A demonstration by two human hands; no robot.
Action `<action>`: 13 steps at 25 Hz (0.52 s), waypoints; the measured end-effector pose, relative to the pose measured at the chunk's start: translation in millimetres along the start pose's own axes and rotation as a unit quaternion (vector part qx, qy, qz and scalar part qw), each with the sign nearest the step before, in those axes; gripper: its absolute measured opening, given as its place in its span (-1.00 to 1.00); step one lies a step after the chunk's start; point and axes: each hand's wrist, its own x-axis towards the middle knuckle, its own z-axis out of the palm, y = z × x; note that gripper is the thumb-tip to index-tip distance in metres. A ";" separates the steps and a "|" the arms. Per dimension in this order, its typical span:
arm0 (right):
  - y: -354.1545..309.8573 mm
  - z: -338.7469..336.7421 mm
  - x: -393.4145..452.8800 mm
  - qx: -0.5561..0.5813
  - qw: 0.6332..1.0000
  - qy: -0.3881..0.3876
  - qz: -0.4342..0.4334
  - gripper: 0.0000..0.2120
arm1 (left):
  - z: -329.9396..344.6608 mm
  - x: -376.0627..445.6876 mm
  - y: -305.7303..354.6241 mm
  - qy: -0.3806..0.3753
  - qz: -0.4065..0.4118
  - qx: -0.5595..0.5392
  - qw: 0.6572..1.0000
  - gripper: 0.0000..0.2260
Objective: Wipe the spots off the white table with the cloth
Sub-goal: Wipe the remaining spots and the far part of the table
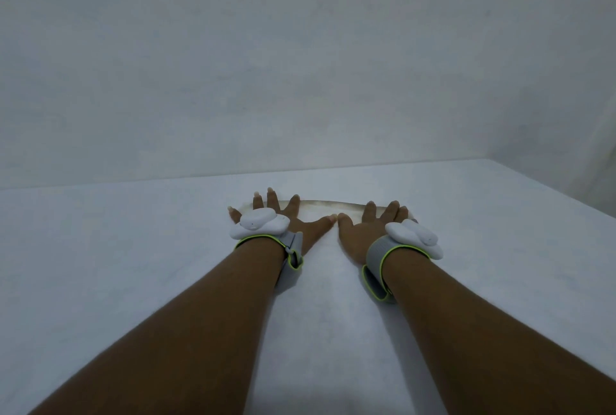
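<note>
In the head view, both arms are reaching forward across a white counter whose matte top is looking smooth and slightly mottled in the dim light. The left hand is lying flat, palm down, with its fingers spread wide and its thumb pointing inward; it is gripping nothing, only pressing down on the cloth. The right hand is doing the same, splayed open and flat, its thumb tip sitting just beside the left thumb tip.

The cloth is lying near the far edge of the counter, under and beyond the fingers of both hands. It is showing as a long, narrow, pale strip with a faintly yellowish or greyish tint, soft-looking and slightly curved along its far edge. Whether it is folded or bunched, I cannot tell.

Each wrist is wearing a grey fabric strap with bright green piping, and a smooth, rounded white plastic device is sitting on top of each strap. Behind the counter, a plain pale wall is filling the upper half of the view. No spots are standing out on the counter in this light.
</note>
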 end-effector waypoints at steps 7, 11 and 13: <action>-27.7 10.1 -36.9 -0.020 0.999 0.004 -0.032 -0.31 | -17.0 -34.9 -45.5 0.004 -0.032 -0.032 0.999 -0.04; -40.0 14.8 -60.6 -0.015 0.998 0.001 -0.057 -0.31 | -28.8 -57.9 -69.2 -0.009 -0.045 -0.031 0.998 -0.04; -44.7 16.3 -74.4 -0.015 0.997 0.001 -0.077 -0.32 | -36.6 -73.0 -81.4 -0.006 -0.055 -0.018 0.998 0.00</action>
